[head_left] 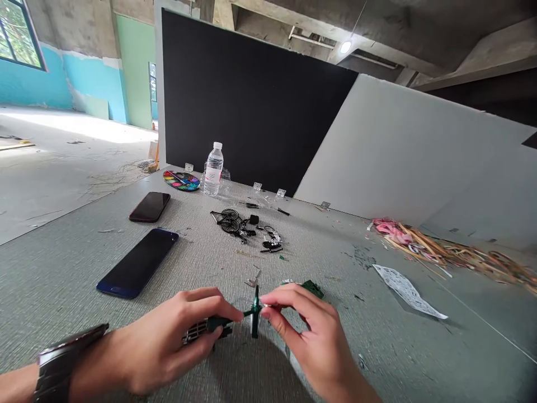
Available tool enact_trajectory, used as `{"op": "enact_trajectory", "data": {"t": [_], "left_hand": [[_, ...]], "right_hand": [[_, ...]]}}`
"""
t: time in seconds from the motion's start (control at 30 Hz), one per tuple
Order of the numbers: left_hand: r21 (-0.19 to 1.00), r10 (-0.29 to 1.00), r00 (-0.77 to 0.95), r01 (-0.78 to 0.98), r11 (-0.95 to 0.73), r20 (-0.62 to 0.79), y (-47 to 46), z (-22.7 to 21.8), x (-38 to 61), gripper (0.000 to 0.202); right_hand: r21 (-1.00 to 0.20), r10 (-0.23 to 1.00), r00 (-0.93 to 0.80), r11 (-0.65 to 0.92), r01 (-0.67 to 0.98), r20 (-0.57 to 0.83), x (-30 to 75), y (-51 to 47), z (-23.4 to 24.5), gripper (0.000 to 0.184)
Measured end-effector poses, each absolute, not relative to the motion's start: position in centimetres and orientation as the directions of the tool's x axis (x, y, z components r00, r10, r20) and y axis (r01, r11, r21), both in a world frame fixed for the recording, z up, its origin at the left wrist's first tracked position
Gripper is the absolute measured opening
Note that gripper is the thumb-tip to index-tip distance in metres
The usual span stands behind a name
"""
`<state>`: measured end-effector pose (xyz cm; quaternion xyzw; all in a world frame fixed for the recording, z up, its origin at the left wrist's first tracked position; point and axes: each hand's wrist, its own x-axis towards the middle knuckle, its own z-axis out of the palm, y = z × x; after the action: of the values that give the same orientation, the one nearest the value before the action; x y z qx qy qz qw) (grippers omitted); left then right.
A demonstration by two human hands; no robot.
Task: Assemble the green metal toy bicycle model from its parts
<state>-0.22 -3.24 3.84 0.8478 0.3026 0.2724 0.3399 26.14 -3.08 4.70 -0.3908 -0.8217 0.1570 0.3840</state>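
Note:
My left hand (184, 330) is closed around a small dark green plastic model (218, 323) with a silvery grille-like part. At the model's right end stands a thin, upright green blade-like piece (255, 322). The fingertips of my right hand (308, 324) pinch a tiny pale piece (265, 305) against the middle of that blade; its exact kind is too small to make out. Just behind my right hand lies a green plastic part (312, 288), partly hidden by the fingers. A dark watch (69, 358) is on my left wrist.
Black wheeled model parts (230, 221) and a black-and-silver cluster (272, 239) lie farther back. Two phones (138, 263) are at left. A water bottle (213, 170) and paint palette (181, 180) stand near the black panel (251, 95). At right are printed paper (406, 291) and wood strips (444, 252).

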Motion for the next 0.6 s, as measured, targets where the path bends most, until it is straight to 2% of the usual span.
{"op": "enact_trajectory", "data": {"t": [0.37,0.6], "left_hand": [[0.755,0.689,0.669,0.290,-0.588,0.280,-3.3,3.9,-0.2,0.030],[0.749,0.703,0.653,0.309,-0.586,0.281,-3.4,4.0,-0.1,0.029]], "right_hand": [[-0.768,0.873,-0.303,0.483,0.421,0.383,25.9,-2.6,3.8,0.003],[-0.853,0.912,-0.278,0.388,0.348,0.302,25.7,-2.8,3.3,0.012]]}}
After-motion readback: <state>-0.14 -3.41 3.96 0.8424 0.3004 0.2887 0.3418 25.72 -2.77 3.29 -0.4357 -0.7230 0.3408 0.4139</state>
